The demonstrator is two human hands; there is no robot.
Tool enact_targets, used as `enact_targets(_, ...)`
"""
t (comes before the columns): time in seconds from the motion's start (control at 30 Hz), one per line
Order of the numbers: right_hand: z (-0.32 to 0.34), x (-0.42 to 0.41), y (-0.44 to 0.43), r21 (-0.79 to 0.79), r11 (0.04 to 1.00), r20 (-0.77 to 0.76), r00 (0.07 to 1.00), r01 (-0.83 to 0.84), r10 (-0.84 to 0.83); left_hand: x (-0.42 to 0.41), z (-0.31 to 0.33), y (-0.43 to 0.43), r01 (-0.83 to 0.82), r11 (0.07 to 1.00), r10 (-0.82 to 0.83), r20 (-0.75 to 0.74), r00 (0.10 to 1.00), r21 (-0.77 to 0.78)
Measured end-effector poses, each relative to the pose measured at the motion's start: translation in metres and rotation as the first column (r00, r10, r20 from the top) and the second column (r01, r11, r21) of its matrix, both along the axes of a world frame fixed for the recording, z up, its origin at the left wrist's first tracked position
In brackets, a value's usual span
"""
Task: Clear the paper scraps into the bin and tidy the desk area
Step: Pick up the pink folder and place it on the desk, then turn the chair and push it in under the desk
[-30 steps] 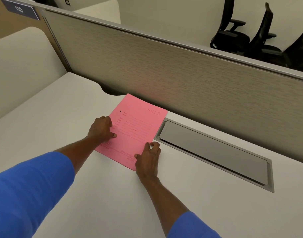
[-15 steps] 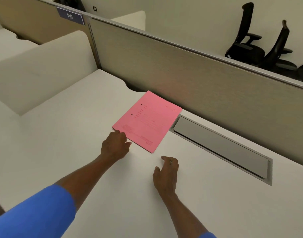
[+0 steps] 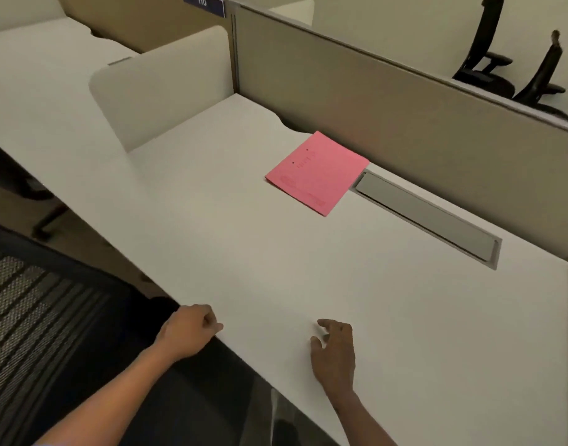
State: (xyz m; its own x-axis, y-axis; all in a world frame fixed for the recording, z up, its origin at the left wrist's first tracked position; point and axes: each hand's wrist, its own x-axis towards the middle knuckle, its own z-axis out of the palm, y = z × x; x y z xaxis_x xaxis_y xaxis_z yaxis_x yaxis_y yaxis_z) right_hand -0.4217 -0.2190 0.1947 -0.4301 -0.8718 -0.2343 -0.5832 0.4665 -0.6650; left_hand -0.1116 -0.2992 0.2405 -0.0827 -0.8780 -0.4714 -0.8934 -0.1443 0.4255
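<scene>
Both empty: left hand (image 3: 189, 333) loosely curled at the worktop (image 3: 244, 252) edge, right hand (image 3: 335, 349) spread. No bin or scraps visible, so the pink form (image 3: 318, 173) risks being binned by mistake.

Dim warm light, soft blur, wide-angle bending

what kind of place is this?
Most likely an open-plan office with cubicle desks: a white desk backed by a partition panel, a numbered "110" plate on the divider, and black office chairs beyond.
</scene>
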Motion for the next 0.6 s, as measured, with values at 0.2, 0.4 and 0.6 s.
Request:
enact_targets(0.2,0.005,0.026,0.095,0.083,0.996,-0.039,0.998,-0.046,0.049,0.057,-0.006,0.101,-0.037,0.999,0.038,-0.036,0.999,0.025)
enact_targets(0.4,0.01,0.047,0.164,0.119,0.989,-0.086,0.991,-0.088,0.098,0.094,-0.011,0.185,-0.092,0.991,0.091,0.018,0.996,0.094)
enact_targets(0.6,0.014,0.058,0.202,0.116,0.976,-0.058,0.979,-0.186,0.194,0.107,-0.023,0.246,-0.144,0.98,0.145,0.003,0.989,0.139)
